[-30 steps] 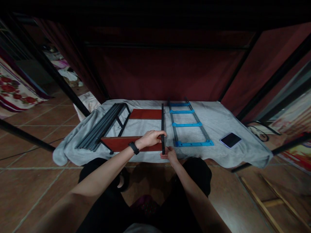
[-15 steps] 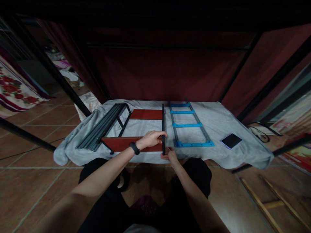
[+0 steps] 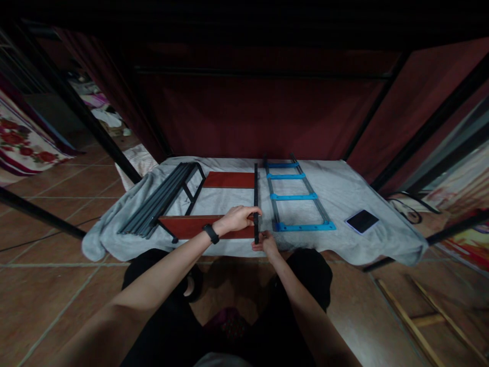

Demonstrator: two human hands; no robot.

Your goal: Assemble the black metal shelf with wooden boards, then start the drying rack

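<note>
Gripping the black metal bar (image 3: 255,186) near its near end with our left hand (image 3: 235,218), we have our right hand (image 3: 266,241) at its tip, closed or not we cannot tell; reddish-brown panels (image 3: 229,179) sit left, a blue-runged frame (image 3: 293,197) right

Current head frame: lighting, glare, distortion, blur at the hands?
Head view: dim, top edge nearly black; head view: pale glare on tiled floor, lower right; head view: stretched toward the edges; head view: left hand and right hand readable, fine detail lost on black bar.
</note>
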